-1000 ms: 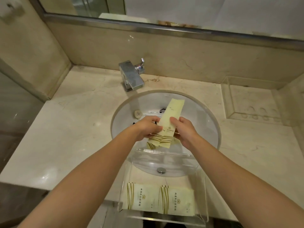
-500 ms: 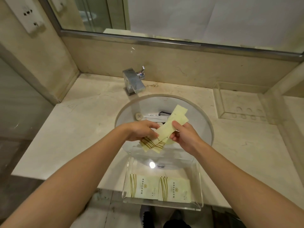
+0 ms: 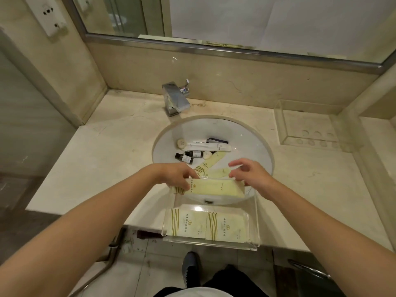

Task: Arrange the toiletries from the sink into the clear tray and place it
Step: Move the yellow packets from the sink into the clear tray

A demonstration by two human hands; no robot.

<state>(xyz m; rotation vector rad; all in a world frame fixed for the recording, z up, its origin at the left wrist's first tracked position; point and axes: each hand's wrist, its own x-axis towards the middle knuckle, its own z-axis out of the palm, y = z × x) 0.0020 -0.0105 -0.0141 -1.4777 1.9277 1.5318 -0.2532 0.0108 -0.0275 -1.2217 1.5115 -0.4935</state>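
Long packet (image 3: 211,188), frame centre: left hand (image 3: 174,175) pinches its striped end, right hand (image 3: 248,173) loose-fingered at the other, squaring it into clear tray (image 3: 254,211).

Chrome faucet (image 3: 176,99) behind basin; mirror (image 3: 235,20) above (wall socket (image 3: 49,16) left).

The table (image 3: 120,146) is polished cream marble, veined and faintly glossy. The sink (image 3: 252,146) is smooth white glazed ceramic. At twelve o'clock, the tap (image 3: 175,99) is shiny chrome metal. The tray (image 3: 250,202) is clear glossy acrylic, holding matt pale-yellow paper sachets (image 3: 205,228). Another clear plastic tray (image 3: 304,125) sits at two o'clock.
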